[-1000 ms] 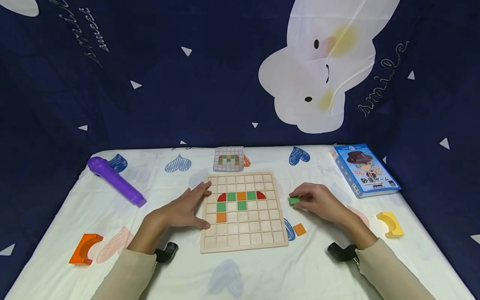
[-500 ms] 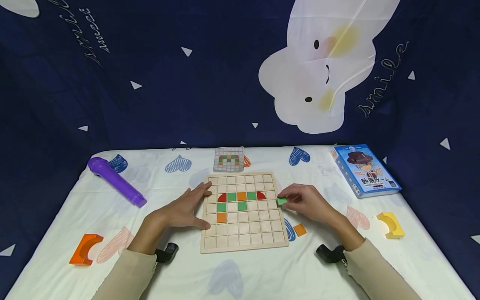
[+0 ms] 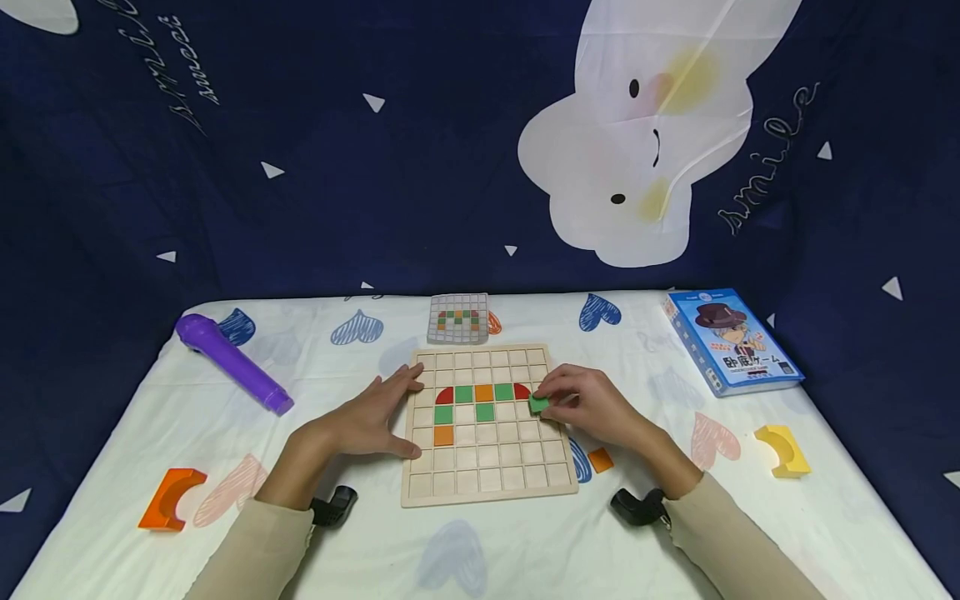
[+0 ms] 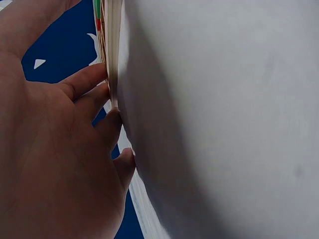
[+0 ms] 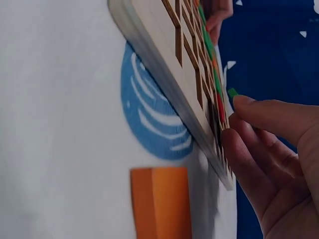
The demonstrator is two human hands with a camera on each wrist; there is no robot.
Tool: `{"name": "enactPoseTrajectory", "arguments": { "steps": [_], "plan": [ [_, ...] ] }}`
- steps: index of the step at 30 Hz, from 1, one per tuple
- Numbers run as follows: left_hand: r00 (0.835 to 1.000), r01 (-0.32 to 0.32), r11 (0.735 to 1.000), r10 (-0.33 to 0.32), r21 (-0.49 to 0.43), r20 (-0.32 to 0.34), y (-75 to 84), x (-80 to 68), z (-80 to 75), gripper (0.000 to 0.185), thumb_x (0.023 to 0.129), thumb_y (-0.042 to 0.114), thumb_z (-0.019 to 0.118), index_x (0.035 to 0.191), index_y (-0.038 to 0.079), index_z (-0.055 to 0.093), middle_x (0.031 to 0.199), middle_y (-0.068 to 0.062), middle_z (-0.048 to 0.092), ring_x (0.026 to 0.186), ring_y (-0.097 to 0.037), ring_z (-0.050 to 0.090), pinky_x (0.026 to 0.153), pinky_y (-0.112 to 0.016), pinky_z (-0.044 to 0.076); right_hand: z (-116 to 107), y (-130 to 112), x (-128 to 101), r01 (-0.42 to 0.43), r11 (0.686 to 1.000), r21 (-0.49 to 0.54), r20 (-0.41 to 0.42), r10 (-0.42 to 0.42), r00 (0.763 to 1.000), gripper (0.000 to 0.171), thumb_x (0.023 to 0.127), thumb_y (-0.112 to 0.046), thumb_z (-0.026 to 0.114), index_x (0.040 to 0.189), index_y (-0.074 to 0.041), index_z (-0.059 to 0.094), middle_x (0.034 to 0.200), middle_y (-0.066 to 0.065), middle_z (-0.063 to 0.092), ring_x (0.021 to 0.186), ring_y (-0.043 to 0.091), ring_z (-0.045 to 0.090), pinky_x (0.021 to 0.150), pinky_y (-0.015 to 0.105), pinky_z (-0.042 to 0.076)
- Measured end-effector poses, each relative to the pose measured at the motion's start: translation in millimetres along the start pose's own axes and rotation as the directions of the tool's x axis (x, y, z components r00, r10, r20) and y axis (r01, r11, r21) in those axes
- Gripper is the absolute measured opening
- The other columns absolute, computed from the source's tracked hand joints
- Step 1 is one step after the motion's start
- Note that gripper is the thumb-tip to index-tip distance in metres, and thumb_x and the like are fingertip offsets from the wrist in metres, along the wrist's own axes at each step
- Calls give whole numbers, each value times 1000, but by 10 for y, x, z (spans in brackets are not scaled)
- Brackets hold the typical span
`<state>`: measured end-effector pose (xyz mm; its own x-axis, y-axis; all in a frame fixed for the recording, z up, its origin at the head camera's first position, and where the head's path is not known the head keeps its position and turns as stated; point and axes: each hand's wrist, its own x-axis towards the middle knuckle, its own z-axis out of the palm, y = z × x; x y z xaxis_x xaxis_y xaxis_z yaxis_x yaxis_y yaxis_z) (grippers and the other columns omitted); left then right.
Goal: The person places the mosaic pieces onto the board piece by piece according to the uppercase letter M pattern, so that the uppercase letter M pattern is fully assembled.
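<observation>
A wooden grid board (image 3: 491,501) lies on the white cloth. Red quarter-round pieces (image 3: 446,395), green square blocks (image 3: 484,412) and orange square blocks (image 3: 443,435) sit in its cells. My left hand (image 3: 360,420) is spread along the board's left edge, thumb and fingertips right at the rim. Over the board's right side, my right hand (image 3: 596,407) pinches a green block (image 3: 537,404) between thumb and fingertips, close to the red piece (image 3: 521,391) at the row's right end. In the right wrist view only a corner of that green block (image 5: 233,92) shows past the thumb.
Behind the board lies a pattern card (image 3: 457,318) with a matching coloured design. A loose orange block (image 3: 600,460) rests right of the board. Around them are a purple microphone-shaped toy (image 3: 234,362), an orange arch block (image 3: 171,500), a yellow arch block (image 3: 783,451) and a blue game box (image 3: 731,342).
My right hand has moved left with the green block, from the cloth beside the board to over its right-hand cells. The left hand has stayed at the board's edge.
</observation>
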<state>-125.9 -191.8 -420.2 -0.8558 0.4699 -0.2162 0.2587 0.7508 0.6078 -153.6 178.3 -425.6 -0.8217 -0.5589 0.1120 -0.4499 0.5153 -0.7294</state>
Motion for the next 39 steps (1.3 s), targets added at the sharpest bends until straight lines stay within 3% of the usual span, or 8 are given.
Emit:
{"name": "enactPoseTrajectory", "arguments": {
  "steps": [9, 17, 39],
  "plan": [
    [1000, -17, 1000, 17, -7, 0, 0, -2, -16, 122, 71, 39, 88, 163, 6, 16, 157, -12, 48, 161, -39, 11, 131, -63, 6, 72, -46, 77, -7, 999, -49, 30, 9, 1000, 17, 85, -14, 82, 101, -15, 80, 104, -3, 76, 89, 7, 65, 75, 18, 59],
    [1000, -8, 1000, 8, -5, 0, -8, -4, -8, 120, 72, 37, 87, 163, 7, 15, 158, -10, 46, 162, -38, 10, 132, -61, 5, 106, -63, 103, 15, 995, -96, 62, -9, 998, 16, 85, -16, 83, 101, -16, 80, 104, -4, 76, 94, 9, 67, 80, 21, 60],
    [1000, 11, 1000, -11, -5, 12, -23, 28, 3, 122, 71, 40, 87, 164, 7, 15, 157, -10, 47, 162, -36, 9, 132, -60, 4, 142, -78, 134, -19, 994, -105, 75, 27, 997, 11, 86, -14, 81, 96, -18, 80, 102, -6, 72, 93, 8, 64, 79, 20, 57]
  ]
}}
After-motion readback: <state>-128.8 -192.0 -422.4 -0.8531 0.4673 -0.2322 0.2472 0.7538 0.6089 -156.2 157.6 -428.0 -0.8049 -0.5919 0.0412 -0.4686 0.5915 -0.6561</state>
